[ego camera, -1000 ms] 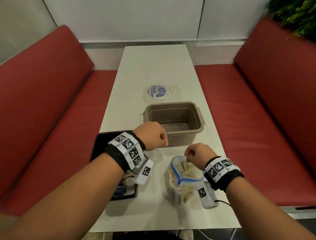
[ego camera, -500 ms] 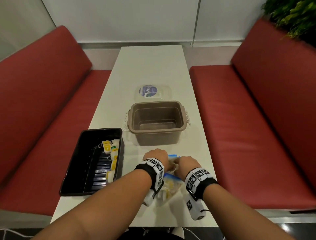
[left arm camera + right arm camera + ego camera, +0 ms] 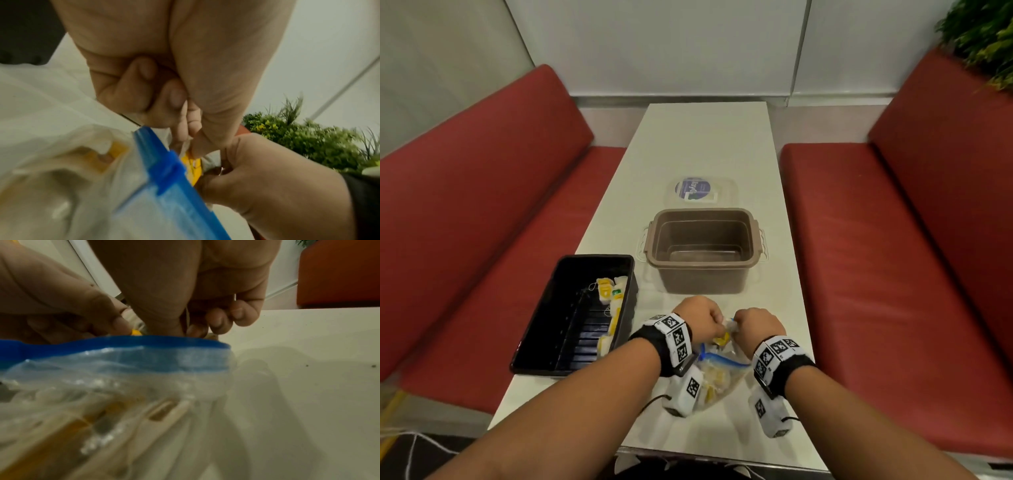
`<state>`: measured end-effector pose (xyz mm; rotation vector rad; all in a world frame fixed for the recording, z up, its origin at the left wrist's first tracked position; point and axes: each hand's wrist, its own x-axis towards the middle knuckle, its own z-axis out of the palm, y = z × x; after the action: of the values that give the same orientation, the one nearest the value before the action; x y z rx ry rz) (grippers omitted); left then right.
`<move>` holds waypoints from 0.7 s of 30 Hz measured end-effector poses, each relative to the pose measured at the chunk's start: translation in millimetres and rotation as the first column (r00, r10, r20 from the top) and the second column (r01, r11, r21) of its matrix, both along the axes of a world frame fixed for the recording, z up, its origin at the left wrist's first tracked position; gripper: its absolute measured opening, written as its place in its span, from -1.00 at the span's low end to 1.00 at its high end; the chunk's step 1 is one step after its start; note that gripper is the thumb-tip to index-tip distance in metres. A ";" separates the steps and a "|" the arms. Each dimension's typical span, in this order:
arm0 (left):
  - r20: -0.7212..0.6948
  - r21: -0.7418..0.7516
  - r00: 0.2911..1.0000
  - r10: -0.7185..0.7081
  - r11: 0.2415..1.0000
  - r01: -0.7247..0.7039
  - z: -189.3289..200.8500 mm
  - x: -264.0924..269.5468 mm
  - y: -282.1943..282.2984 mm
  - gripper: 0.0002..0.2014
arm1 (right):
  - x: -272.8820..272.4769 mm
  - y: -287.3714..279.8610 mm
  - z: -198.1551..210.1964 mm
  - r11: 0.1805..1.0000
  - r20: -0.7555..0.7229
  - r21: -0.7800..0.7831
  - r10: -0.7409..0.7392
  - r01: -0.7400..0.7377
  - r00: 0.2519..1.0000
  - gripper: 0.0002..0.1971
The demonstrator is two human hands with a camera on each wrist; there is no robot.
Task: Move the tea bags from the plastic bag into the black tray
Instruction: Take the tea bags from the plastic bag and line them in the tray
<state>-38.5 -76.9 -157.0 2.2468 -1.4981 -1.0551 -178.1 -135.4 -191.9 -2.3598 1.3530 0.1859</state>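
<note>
The black tray lies at the table's near left, with several yellow-tagged tea bags along its right side. The clear plastic bag with a blue zip rim lies between my wrists, more tea bags inside it. Both hands meet just above its mouth. My left hand pinches the white paper of a tea bag with a yellow tag. My right hand has its fingers curled round a tea bag right beside it. Whether they hold one bag or two is hidden.
An empty brown tub stands just behind the hands, with its clear lid farther back. Red benches run along both sides of the narrow white table. A green plant is at the far right.
My left hand has come right from over the tray to the bag's mouth, meeting the right hand. Both now pinch a tea bag there.
</note>
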 end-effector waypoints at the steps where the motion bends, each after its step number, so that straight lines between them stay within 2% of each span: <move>1: -0.037 -0.013 0.999 0.016 1.000 -0.017 -0.2 2.4 0.7 -0.94 | 0.6 -0.2 1.3 1.000 0.021 -0.010 -0.003 0.003 1.000 -0.85; 7: -0.149 -0.086 0.986 0.073 0.993 -0.087 19.6 17.7 0.0 -0.84 | 6.1 0.8 12.4 0.998 0.219 -0.057 -0.002 0.015 0.976 -0.76; 10: -0.290 -0.066 0.952 0.100 0.990 -0.125 41.0 31.5 1.7 -0.82 | 12.6 6.2 24.0 0.999 0.295 -0.036 0.000 0.011 0.955 -0.82; 13: -0.331 -0.137 0.942 0.049 0.986 -0.099 72.6 57.6 6.1 -0.88 | 21.1 12.0 31.2 0.999 0.378 0.044 -0.022 0.006 0.926 -0.89; 17: -0.205 -0.182 0.979 0.017 0.982 -0.056 119.1 109.6 12.4 -0.81 | 39.2 17.1 35.9 0.997 0.409 0.077 -0.025 -0.007 0.912 -0.89; 19: -0.054 -0.182 0.998 0.032 0.982 -0.041 134.8 138.4 17.0 -0.78 | 48.0 20.2 36.3 0.998 0.406 0.067 -0.013 -0.016 0.914 -0.85; 21: 0.172 -0.136 0.985 0.027 0.991 -0.003 142.3 166.4 21.2 -0.78 | 56.3 25.4 35.4 0.997 0.415 0.070 -0.014 -0.017 0.910 -0.84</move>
<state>127.9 -55.7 -14.7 2.3002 -1.5657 -0.7448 -121.8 -110.0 -156.5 -2.1764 1.1154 -0.2528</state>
